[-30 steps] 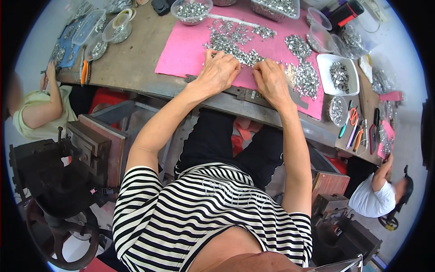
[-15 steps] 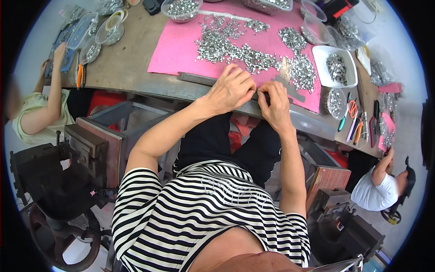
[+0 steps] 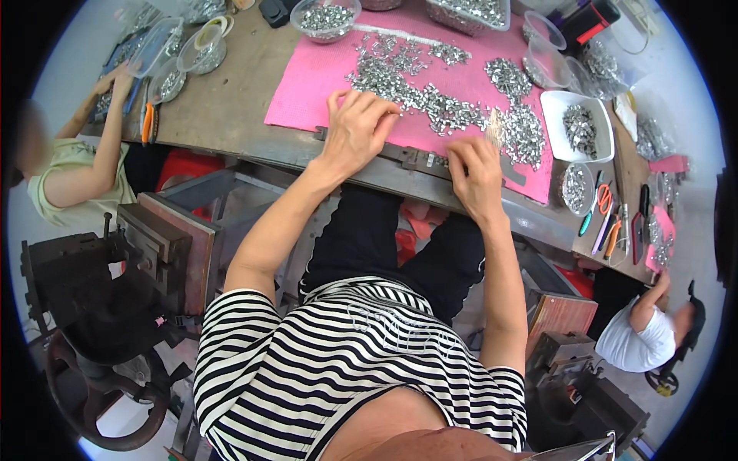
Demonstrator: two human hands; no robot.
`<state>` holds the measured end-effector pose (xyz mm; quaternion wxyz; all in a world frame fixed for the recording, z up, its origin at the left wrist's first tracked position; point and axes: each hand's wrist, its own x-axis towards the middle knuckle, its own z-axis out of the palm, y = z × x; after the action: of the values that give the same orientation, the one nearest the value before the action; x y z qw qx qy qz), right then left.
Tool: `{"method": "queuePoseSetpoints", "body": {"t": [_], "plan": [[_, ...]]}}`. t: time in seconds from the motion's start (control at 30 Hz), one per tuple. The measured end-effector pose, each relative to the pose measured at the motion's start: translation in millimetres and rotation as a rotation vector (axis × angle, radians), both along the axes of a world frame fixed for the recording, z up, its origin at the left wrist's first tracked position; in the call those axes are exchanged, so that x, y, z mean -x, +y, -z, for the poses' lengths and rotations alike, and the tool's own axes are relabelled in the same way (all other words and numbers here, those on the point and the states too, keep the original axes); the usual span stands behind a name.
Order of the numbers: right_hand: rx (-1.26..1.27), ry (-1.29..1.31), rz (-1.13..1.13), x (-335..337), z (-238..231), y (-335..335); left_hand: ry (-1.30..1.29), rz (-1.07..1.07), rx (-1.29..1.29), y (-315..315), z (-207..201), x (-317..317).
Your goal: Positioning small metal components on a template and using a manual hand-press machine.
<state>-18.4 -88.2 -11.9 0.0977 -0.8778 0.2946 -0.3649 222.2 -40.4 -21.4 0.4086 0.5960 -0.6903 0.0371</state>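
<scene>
Parted left grip from right grip, exposing metal bar between, with metal pieces beyond; cannot tell if pinching with either.

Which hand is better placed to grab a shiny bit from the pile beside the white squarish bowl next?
Probably the right hand: it's nearer that pile of small silvery metal pieces on the pink textured mat. The left hand is farther left.
</scene>
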Motion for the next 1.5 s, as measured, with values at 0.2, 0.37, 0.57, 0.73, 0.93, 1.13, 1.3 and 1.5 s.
{"method": "queuePoseSetpoints", "body": {"t": [0.2,0.37,0.57,0.73,0.93,1.13,1.3,1.5], "plan": [[0.051,0.024,-0.007,-55,3,-29,-0.071,0.002,-0.043,-9,4,-6],[0.026,0.131,0.015,-58,11,-34,-0.083,0.103,-0.101,-8,0,-13],[-0.032,0.116,0.041,-63,9,-38,-0.062,0.108,-0.118,-13,1,-16],[0.005,0.118,0.044,-73,11,-38,-0.104,0.099,-0.103,-17,1,-14],[0.014,0.146,0.012,-73,9,-37,-0.167,0.098,-0.076,-17,0,-10],[-0.214,-0.003,-0.023,-31,-4,-22,-0.171,0.102,-0.08,-18,1,-11],[-0.281,-0.065,0.015,8,-9,-2,-0.115,0.114,-0.129,-17,0,-16],[-0.294,-0.066,0.061,27,0,13,-0.181,0.143,-0.144,-19,-2,-16]]}}
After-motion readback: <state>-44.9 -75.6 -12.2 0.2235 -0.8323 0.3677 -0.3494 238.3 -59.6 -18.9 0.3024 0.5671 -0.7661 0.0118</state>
